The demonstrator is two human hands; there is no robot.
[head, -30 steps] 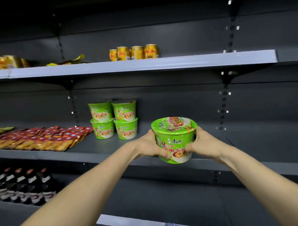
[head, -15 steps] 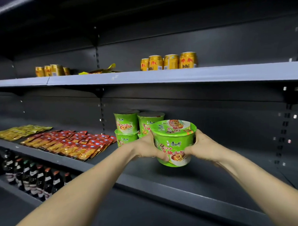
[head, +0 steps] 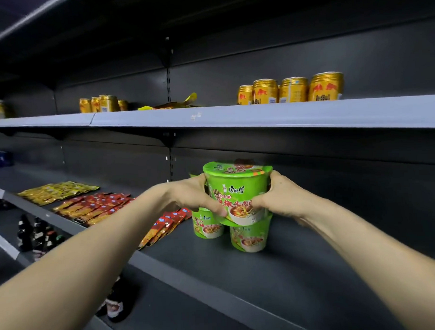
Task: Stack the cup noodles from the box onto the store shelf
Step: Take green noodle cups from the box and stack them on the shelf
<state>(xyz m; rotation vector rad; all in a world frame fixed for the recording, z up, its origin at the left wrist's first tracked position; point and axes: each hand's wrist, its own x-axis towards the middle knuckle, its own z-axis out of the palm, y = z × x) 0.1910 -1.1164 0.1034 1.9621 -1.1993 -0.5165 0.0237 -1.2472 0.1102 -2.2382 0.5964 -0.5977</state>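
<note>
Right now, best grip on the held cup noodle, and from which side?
The tapered side wall under the rim of the cup noodle, from both sides, as the left hand and right hand hold it. It is near upright and widens upward, so it should not slip; the flat lid offers no hold.

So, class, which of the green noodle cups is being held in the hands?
The front cup, gripped by the left hand and right hand; the other cups stand on the shelf behind it.
</note>
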